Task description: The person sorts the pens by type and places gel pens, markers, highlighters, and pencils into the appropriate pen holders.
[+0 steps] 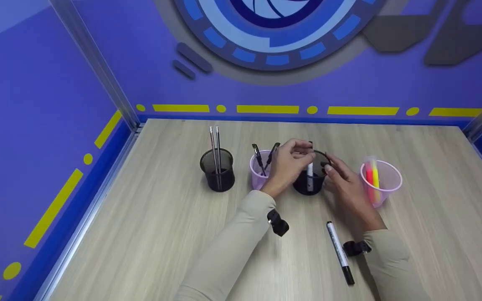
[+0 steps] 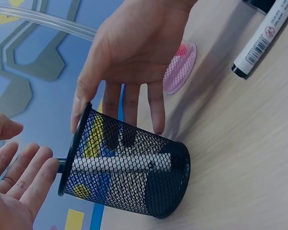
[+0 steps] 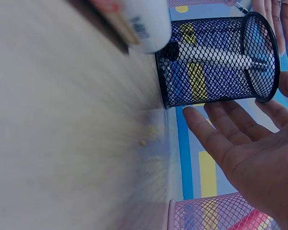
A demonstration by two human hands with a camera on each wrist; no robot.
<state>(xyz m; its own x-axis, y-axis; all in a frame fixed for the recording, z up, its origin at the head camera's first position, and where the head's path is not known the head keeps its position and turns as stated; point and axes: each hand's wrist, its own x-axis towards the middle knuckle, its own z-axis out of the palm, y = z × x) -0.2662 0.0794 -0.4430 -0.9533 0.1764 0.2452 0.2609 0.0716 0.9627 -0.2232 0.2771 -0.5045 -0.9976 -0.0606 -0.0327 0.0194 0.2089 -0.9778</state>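
Note:
A white marker (image 1: 310,172) with a black end stands in a black mesh pen cup (image 2: 122,172). Beside the marker's upper end is my left hand (image 1: 291,163). In the left wrist view, its thumb is apart from the fingers, and one fingertip lies at the marker's black end; whether they touch I cannot tell. My right hand (image 1: 346,184) holds the cup from the right, thumb near the rim and fingers along the mesh side. Another white marker (image 1: 338,246) with a black cap lies on the table, near the right wrist.
A black mesh cup (image 1: 220,182) with two pencils (image 1: 215,146) stands at the left. Next to it, a pink cup (image 1: 259,180) holds black pens (image 1: 258,156). Another pink cup (image 1: 390,177), with highlighters (image 1: 372,177), stands right of my right hand. Blue panels (image 1: 266,94) border the table.

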